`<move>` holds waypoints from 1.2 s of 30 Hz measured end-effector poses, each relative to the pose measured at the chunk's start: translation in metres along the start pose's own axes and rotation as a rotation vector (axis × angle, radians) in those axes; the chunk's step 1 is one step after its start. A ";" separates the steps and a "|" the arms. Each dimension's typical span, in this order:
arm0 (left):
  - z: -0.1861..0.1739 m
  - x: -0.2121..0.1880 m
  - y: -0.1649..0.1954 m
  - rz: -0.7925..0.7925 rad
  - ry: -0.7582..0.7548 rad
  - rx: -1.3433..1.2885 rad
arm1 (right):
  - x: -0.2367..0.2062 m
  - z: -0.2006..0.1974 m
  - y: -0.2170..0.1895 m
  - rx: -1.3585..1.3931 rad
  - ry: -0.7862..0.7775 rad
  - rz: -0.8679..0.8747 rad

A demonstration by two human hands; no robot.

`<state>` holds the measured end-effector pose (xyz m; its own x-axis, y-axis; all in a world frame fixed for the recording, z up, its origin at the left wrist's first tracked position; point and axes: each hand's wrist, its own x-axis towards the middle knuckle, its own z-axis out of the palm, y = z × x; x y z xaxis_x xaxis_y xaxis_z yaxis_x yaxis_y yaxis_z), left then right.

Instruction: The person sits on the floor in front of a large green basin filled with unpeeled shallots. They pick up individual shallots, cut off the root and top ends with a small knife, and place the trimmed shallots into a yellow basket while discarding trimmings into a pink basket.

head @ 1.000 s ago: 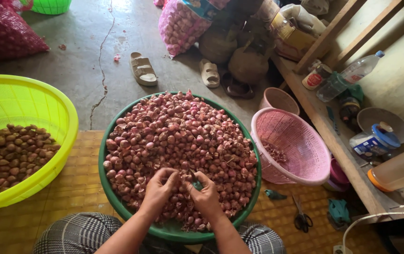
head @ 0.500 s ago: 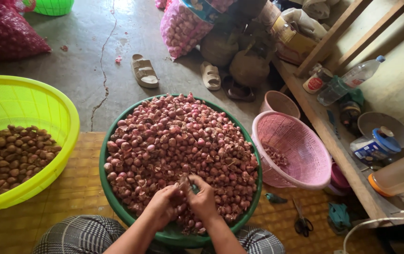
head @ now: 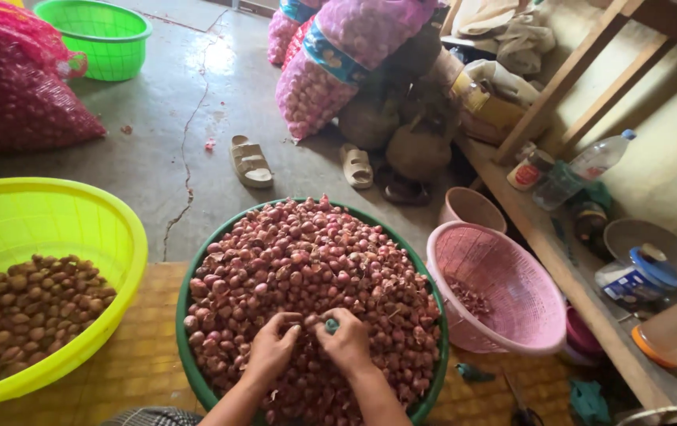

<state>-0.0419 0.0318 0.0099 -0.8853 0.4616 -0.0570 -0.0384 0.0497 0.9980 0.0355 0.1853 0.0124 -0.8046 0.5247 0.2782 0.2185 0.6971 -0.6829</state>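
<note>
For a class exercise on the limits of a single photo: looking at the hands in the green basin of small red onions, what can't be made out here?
Head view only:
- What the right hand pinches: only a small teal tip shows, fingers cover the rest.
- Whether the left hand grips an onion: its fingers curl over the heap.
- The round green plastic basin: near rim cut by the bottom edge.
- The yellow plastic basket: cut by the left edge.

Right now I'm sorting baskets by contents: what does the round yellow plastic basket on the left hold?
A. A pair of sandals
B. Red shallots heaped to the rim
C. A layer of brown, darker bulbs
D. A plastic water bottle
C: the round yellow plastic basket holds a low layer of brown bulbs; the heaped red shallots fill the green basin.
</note>
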 end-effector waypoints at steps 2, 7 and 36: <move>0.010 0.003 -0.002 0.107 -0.048 0.060 | -0.005 -0.001 0.000 -0.108 -0.045 -0.104; 0.019 0.005 -0.004 0.110 0.022 0.187 | -0.005 -0.005 -0.014 -0.054 -0.032 -0.098; 0.003 -0.011 0.008 -0.042 -0.108 -0.660 | -0.040 -0.052 -0.080 0.218 -0.177 0.049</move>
<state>-0.0308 0.0297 0.0181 -0.8267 0.5589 -0.0647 -0.3778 -0.4663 0.7999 0.0792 0.1345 0.0910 -0.8841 0.4481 0.1324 0.1508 0.5418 -0.8268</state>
